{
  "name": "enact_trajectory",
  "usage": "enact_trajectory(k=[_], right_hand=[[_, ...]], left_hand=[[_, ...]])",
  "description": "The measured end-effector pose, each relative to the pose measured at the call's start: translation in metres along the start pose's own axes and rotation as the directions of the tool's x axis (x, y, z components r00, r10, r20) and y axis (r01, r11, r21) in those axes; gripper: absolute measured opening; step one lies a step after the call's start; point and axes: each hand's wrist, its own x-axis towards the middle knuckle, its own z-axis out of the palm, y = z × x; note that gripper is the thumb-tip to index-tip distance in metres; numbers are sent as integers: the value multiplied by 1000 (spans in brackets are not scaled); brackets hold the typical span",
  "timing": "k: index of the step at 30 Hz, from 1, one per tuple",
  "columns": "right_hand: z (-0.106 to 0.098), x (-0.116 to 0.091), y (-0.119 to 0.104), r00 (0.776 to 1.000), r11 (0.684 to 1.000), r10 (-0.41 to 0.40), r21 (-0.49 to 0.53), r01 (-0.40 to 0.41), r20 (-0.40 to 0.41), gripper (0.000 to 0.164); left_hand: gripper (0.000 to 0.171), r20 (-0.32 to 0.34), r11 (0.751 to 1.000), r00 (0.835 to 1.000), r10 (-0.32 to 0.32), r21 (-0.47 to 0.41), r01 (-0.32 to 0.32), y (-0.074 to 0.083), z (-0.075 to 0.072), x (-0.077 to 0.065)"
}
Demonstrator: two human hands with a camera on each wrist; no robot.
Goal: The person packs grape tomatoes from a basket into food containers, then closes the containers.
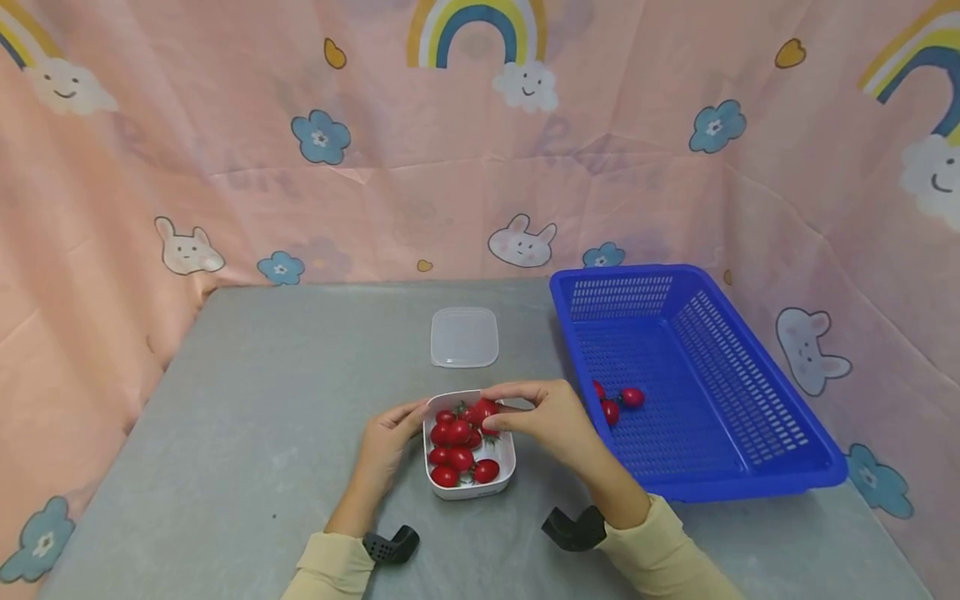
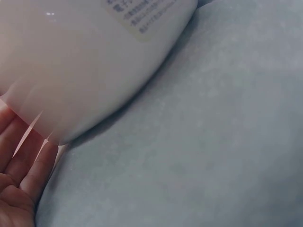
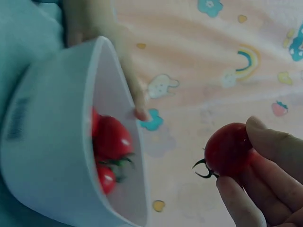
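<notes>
A white square container (image 1: 472,493) stands on the table with several red cherry tomatoes (image 1: 459,458) inside, some with green stems. My left hand (image 1: 386,446) rests against its left side, the fingers lying fairly straight along the outer wall in the left wrist view. Above the container's right rear part, my right hand (image 1: 551,421) pinches a cherry tomato (image 3: 229,150) between thumb and fingertips. Its dark green stem points away from the fingers in the right wrist view. Some tomatoes in the container are hidden behind its wall there.
A blue slotted basket (image 1: 750,375) stands at the right, with a few cherry tomatoes (image 1: 632,397) near its left wall. Behind the container lies a translucent square lid (image 1: 464,337) on the grey table (image 1: 247,433). A pink patterned curtain (image 1: 420,183) hangs around the table.
</notes>
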Motion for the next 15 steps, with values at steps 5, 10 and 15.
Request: enact_trajectory(k=[5, 10, 15], right_hand=[[16, -4, 19, 1000, 999, 18, 27, -18, 6, 31], [25, -3, 35, 1000, 998, 20, 52, -20, -5, 32], [31, -3, 38, 1000, 998, 7, 64, -7, 3, 34]], left_hand=[[28, -3, 1000, 1000, 1, 1, -1, 0, 0, 1], [28, -1, 1000, 1000, 5, 2, -5, 0, 1, 1], [28, -5, 1000, 1000, 2, 4, -2, 0, 0, 0]])
